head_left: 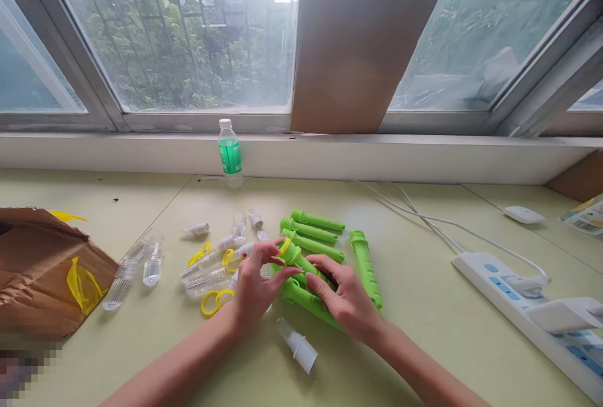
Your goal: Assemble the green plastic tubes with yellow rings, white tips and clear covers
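My right hand [346,297] is closed round a green plastic handle [301,260], its threaded end tilted up to the left. A yellow ring [284,246] sits at that threaded end, with the fingertips of my left hand [259,275] pinched about it. More green handles lie under and behind my hands, among them an upright-lying one [366,269] to the right. Left of my left hand are loose yellow rings [217,300], clear ribbed tubes [207,281] and small white parts. A white piece with a clear tip [298,347] lies in front of my hands.
An open brown cardboard box [42,269] with yellow netting stands at the left, beside more clear tubes [125,278]. A bottle with a green label [230,154] stands by the window. At the right lie a white power strip [499,291], cables and a small white device [524,215].
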`<state>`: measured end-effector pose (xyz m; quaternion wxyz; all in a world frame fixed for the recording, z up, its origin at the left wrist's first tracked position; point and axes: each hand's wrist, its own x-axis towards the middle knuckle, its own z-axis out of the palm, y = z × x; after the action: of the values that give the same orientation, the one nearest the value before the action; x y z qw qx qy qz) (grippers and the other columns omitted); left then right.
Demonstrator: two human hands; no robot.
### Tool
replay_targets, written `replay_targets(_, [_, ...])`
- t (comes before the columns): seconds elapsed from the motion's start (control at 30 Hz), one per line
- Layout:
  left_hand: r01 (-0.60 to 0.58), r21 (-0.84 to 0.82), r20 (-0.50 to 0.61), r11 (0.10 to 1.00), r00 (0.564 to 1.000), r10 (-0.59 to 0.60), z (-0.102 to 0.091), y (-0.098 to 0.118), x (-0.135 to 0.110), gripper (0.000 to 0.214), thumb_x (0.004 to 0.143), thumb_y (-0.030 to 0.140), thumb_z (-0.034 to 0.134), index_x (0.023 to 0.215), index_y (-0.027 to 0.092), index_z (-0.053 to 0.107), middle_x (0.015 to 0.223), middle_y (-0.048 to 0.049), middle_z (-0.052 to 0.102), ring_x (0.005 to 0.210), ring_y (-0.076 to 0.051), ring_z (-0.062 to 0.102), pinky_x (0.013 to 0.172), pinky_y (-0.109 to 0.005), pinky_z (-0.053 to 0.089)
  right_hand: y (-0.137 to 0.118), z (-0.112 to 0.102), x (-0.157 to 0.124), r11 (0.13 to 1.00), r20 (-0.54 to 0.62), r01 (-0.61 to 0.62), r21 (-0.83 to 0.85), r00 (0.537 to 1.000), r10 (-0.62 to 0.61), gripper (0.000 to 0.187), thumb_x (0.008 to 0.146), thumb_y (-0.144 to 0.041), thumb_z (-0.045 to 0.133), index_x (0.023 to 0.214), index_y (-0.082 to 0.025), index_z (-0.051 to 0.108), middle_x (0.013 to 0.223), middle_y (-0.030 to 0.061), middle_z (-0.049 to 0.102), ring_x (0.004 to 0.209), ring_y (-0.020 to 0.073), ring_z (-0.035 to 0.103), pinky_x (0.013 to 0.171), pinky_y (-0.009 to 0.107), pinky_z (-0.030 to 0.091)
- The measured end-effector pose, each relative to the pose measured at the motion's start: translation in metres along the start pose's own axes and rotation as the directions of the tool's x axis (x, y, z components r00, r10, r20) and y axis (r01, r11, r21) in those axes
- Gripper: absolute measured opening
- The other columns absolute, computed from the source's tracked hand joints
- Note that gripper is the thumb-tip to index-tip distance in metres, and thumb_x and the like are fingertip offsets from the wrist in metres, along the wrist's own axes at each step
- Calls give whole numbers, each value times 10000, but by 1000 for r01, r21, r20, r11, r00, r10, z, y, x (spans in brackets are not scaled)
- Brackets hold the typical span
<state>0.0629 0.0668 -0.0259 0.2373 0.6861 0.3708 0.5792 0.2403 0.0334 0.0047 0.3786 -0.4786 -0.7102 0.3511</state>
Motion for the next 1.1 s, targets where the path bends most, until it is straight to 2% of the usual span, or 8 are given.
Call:
replay_targets(0.27, [-46,38,-20,998,999,46,0,-1,-4,283,734,236,736,865,198,489,1040,-69,692,656,-128,688,642,-294,599,1,-1,1,1000,29,1,-19,1000,0,203,906,-338,490,996,-166,549,721,19,574,653,165,529,585,283,416])
replay_targets(0.4, [-24,-18,37,1000,999,25,1,-1,-3,288,760,192,705,927,207,471,1101,-70,671,707,-123,691,658,-282,603,3,-2,2,998,33,-19,-58,999,21,205,843,-285,580,1009,-184,516,711,-12,539,605,138,455,540,265,362])
replay_targets(0.5, [-5,-46,76,999,997,8,2,-1,-2,277,786,157,668,960,213,460,1148,-74,651,766,-125,690,689,-287,606,2,-3,3,999,8,-27,-38,1000,28,240,809,-234,611,1018,-198,497,766,-5,576,641,140,486,554,259,373])
replay_targets(0.63, [-21,-51,65,998,998,25,2,0,-1,265,799,140,647,971,214,459,1148,-75,652,835,-139,688,702,-288,608,-1,-3,2,999,12,-24,48,1000,24,164,835,-236,593,980,-199,527,829,16,607,744,160,555,640,268,428])
replay_targets(0.77, [-66,-1,18,998,998,66,1,2,-1,241,794,155,661,950,203,483,1093,-70,671,764,-129,694,674,-275,610,0,-1,1,988,45,-70,137,997,64,146,877,-282,553,999,-203,537,821,15,604,648,137,528,556,254,425])
replay_targets(0.9, [-100,43,1,994,995,100,0,1,-2,190,800,175,659,903,196,501,1051,-61,676,763,-147,705,658,-274,608,2,0,1,985,47,-83,154,996,77,151,884,-306,550,995,-203,548,810,12,583,614,128,494,514,243,416])
replay_targets(0.97, [-97,52,0,994,995,97,0,-1,-2,196,794,183,668,894,197,500,1047,-59,673,784,-161,708,652,-276,606,1,-1,1,984,60,-89,151,995,81,154,892,-318,541,992,-201,553,775,3,564,592,123,487,509,243,412])
replay_targets(1.1, [-62,42,16,997,998,61,0,-3,-3,263,767,193,701,916,201,484,1101,-75,655,691,-133,692,622,-283,606,-1,-2,1,986,86,-88,139,993,77,191,918,-348,501,1027,-198,549,775,11,595,592,126,504,528,250,411])
